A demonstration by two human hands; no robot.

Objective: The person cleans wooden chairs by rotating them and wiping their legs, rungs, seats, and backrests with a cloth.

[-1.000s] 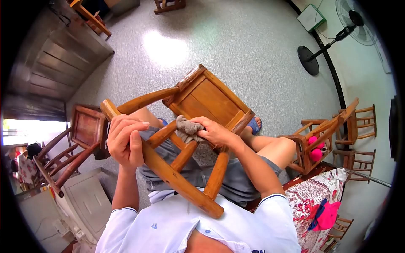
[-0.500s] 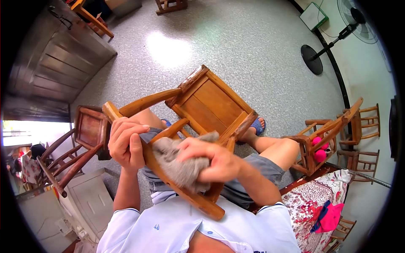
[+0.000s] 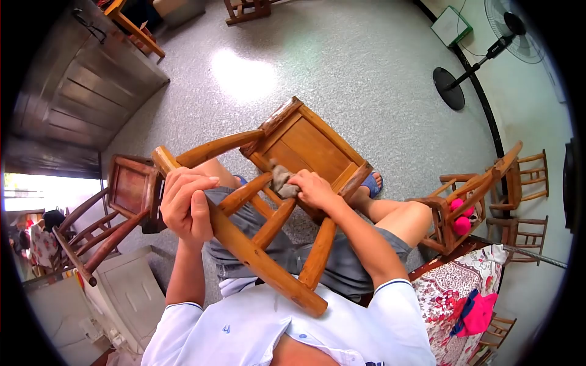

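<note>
Visibly glossy, the honey-brown wooden chair [image 3: 305, 146] sits under the left hand [image 3: 190, 204], clamped on its top rail [image 3: 244, 244].

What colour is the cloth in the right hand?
Grey; the head view shows the cloth best.

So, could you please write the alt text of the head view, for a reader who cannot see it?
A wooden chair leans toward a seated person, whose left hand holds its top rail and right hand holds a grey cloth by the back's rungs. Other wooden chairs are at both sides; a fan is upper right.
</note>
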